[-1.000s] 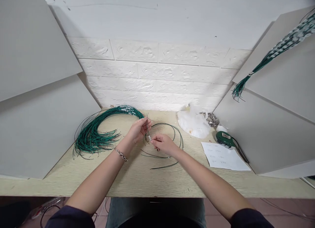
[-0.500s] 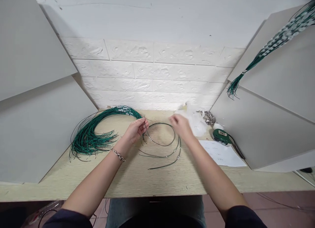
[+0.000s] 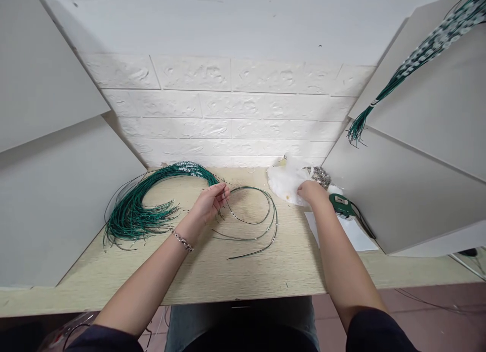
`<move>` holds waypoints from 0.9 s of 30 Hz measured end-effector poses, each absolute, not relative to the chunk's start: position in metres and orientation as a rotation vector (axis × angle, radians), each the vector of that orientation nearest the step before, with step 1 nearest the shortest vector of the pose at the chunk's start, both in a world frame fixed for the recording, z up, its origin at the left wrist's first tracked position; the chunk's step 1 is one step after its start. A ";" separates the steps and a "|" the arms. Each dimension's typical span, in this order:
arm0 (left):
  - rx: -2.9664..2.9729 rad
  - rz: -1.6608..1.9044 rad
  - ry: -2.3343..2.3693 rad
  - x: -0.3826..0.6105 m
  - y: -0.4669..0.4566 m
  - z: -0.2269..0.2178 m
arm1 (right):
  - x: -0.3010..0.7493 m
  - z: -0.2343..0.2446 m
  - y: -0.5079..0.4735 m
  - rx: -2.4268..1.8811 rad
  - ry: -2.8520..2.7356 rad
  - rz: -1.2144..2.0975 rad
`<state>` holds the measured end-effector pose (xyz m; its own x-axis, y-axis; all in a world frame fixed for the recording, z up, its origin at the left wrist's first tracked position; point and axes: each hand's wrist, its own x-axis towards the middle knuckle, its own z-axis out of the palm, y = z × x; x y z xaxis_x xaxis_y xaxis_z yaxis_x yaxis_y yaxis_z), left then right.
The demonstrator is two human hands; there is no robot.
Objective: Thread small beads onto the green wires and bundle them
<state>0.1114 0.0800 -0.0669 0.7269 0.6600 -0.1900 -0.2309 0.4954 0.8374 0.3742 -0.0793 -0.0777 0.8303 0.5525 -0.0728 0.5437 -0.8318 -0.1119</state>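
Partly masked by the fingers, a thin dark-green wire (image 3: 233, 215) is pinched in the left hand (image 3: 212, 201), its loops lying mid-worktop (image 3: 266, 283) between back and front edges. Near the worktop's back right corner, the right hand (image 3: 312, 191) is at a white pile (image 3: 283, 187), fingertips hidden, so I cannot tell whether it grips anything. Its forearm overlaps a paper sheet (image 3: 359, 235); no writing is legible there or on the tape measure (image 3: 340, 205), and the view's edge crops a hanging wire bundle (image 3: 417, 58).

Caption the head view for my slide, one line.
Left hand pinches a thin wire beside a green wire bundle; right hand at a white heap near a tape measure.
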 end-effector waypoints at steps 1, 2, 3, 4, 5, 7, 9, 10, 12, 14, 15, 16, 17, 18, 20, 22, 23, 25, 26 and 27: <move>0.896 0.583 0.526 0.111 0.080 -0.066 | 0.373 -0.078 -0.078 -2.918 -0.862 0.156; 0.894 0.598 0.510 0.111 0.079 -0.066 | 0.373 -0.078 -0.077 -2.913 -0.846 0.155; 0.890 0.620 0.489 0.111 0.079 -0.065 | 0.372 -0.078 -0.076 -2.907 -0.833 0.153; 0.883 0.648 0.466 0.111 0.078 -0.064 | 0.372 -0.078 -0.076 -2.901 -0.827 0.149; 0.870 0.680 0.446 0.111 0.078 -0.063 | 0.373 -0.078 -0.076 -2.893 -0.827 0.150; 0.834 0.743 0.425 0.110 0.077 -0.062 | 0.373 -0.077 -0.077 -2.866 -0.852 0.171; 0.803 0.769 0.424 0.110 0.077 -0.061 | 0.374 -0.077 -0.078 -2.833 -0.891 0.202; 0.798 0.768 0.423 0.110 0.077 -0.061 | 0.374 -0.077 -0.078 -2.819 -0.904 0.214; 0.800 0.753 0.421 0.111 0.077 -0.063 | 0.373 -0.077 -0.077 -2.801 -0.908 0.220; 0.809 0.740 0.419 0.111 0.077 -0.064 | 0.371 -0.079 -0.075 -2.793 -0.886 0.205; 0.814 0.738 0.417 0.111 0.077 -0.065 | 0.370 -0.079 -0.073 -2.790 -0.871 0.195; 0.819 0.738 0.416 0.111 0.077 -0.066 | 0.368 -0.080 -0.072 -2.786 -0.858 0.187; 0.825 0.739 0.415 0.111 0.076 -0.066 | 0.367 -0.081 -0.070 -2.781 -0.847 0.183; 0.830 0.741 0.414 0.111 0.076 -0.066 | 0.366 -0.081 -0.068 -2.775 -0.840 0.181; 0.836 0.742 0.413 0.111 0.075 -0.066 | 0.364 -0.083 -0.066 -2.761 -0.836 0.185; 0.839 0.739 0.417 0.111 0.075 -0.065 | 0.364 -0.084 -0.066 -2.753 -0.836 0.189; 0.842 0.735 0.420 0.111 0.074 -0.064 | 0.363 -0.083 -0.066 -2.750 -0.836 0.191; 0.851 0.725 0.429 0.111 0.074 -0.063 | 0.362 -0.081 -0.068 -2.757 -0.831 0.192; 0.855 0.720 0.433 0.111 0.074 -0.063 | 0.360 -0.078 -0.070 -2.773 -0.819 0.183; 0.860 0.716 0.438 0.112 0.074 -0.064 | 0.357 -0.074 -0.071 -2.796 -0.797 0.167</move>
